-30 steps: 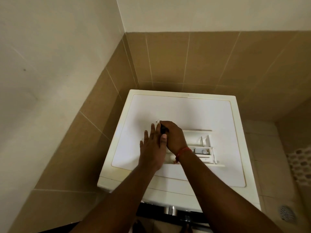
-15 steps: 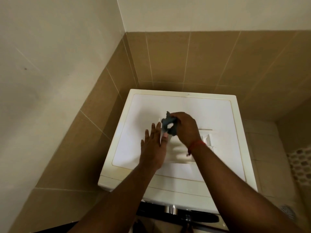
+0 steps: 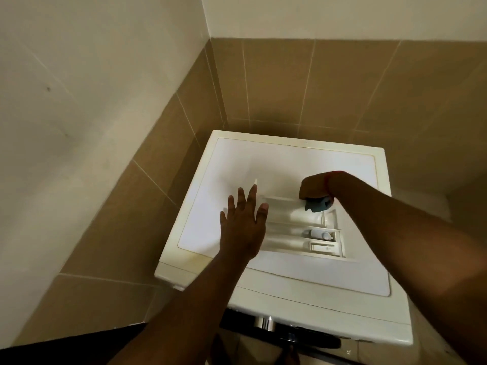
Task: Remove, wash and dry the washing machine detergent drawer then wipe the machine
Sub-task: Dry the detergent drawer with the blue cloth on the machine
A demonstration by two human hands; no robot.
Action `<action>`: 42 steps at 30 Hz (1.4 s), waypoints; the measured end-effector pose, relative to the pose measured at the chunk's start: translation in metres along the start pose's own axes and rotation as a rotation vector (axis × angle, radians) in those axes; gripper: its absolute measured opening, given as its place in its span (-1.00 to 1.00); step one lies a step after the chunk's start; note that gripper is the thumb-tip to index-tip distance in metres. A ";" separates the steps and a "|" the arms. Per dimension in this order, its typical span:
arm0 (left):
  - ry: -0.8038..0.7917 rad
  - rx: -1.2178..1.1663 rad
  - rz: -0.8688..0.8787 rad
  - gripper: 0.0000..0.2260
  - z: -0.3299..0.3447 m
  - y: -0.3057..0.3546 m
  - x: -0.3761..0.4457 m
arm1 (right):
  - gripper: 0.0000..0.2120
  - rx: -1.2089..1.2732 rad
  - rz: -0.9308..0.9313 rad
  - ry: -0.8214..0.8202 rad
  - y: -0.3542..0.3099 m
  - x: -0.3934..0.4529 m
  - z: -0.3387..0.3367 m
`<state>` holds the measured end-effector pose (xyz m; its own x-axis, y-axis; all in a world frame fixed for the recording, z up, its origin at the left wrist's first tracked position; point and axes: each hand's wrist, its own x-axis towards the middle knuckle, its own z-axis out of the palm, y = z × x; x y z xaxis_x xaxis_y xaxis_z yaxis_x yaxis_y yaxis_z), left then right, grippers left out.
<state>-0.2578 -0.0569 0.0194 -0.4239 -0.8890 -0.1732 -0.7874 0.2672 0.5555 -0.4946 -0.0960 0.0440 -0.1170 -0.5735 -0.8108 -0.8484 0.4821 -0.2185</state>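
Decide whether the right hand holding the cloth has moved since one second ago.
Yes. The right hand with the blue cloth has moved rightward along the detergent drawer, away from the left hand.

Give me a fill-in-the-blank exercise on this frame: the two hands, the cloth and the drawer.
1. The detergent drawer lies on top of the ____.
2. The blue cloth is gripped by the ____ hand.
3. The left hand rests flat, fingers spread, at the drawer's ____ end.
4. The right hand wears a ____ wristband.

Missing words: washing machine; right; left; red

Right hand (image 3: 313,187) presses blue cloth (image 3: 317,204) into detergent drawer (image 3: 303,233); left hand (image 3: 243,227) steadies it.
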 end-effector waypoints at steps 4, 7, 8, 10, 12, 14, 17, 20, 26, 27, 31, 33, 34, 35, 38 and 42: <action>-0.005 0.057 -0.001 -0.37 0.002 -0.001 0.001 | -0.80 0.199 -0.151 -0.031 -0.030 -0.004 0.010; -0.004 0.083 -0.028 -0.37 0.001 0.001 0.001 | -0.64 0.309 -0.284 0.014 -0.037 -0.001 0.018; 0.003 0.085 -0.033 -0.37 0.000 0.002 0.000 | -0.65 0.280 -0.332 0.043 -0.031 -0.001 0.021; 0.009 0.089 -0.034 -0.39 0.000 0.004 -0.001 | -0.76 0.241 -0.375 0.085 -0.002 -0.005 0.023; 0.016 0.118 -0.038 -0.41 0.002 0.004 -0.001 | -0.79 0.169 -0.362 0.099 0.033 -0.013 0.021; 0.027 0.159 -0.037 -0.45 0.004 0.003 0.000 | -0.78 0.017 -0.314 0.127 0.067 -0.023 0.019; 0.047 0.199 -0.020 -0.48 0.004 0.003 -0.001 | -0.81 -0.195 -0.205 0.224 0.104 -0.034 0.019; 0.052 0.135 0.012 -0.44 0.004 0.003 -0.005 | -0.83 -0.140 -0.055 0.305 0.128 -0.042 0.029; 0.038 0.049 -0.042 -0.36 -0.001 0.010 -0.009 | -0.86 0.645 -0.016 0.533 0.143 -0.040 0.083; 0.028 0.049 -0.053 -0.35 -0.003 0.011 -0.010 | -0.84 0.775 -0.049 0.545 0.142 -0.041 0.091; 0.067 0.061 -0.064 -0.39 -0.011 0.020 -0.018 | -0.82 1.349 -0.076 0.588 0.131 -0.060 0.105; 0.113 0.026 -0.074 -0.43 -0.014 0.019 -0.026 | -0.80 1.391 -0.080 0.585 0.132 -0.064 0.112; 0.134 -0.034 -0.088 -0.45 -0.013 0.017 -0.028 | -0.82 1.304 -0.032 0.607 0.137 -0.058 0.116; 0.153 -0.087 -0.086 -0.47 -0.014 0.012 -0.034 | -0.85 1.181 0.030 0.630 0.138 -0.060 0.122; 0.239 -0.143 -0.092 -0.49 -0.013 0.005 -0.041 | -0.68 0.850 0.167 0.666 0.149 -0.059 0.135; 0.266 -0.272 -0.200 -0.47 -0.035 -0.008 -0.059 | -0.66 0.649 0.193 0.926 0.115 -0.083 0.157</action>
<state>-0.2109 -0.0197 0.0539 -0.1165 -0.9878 -0.1035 -0.6807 0.0035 0.7326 -0.5014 0.1113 0.0011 -0.7794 -0.5904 -0.2096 -0.3802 0.7116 -0.5908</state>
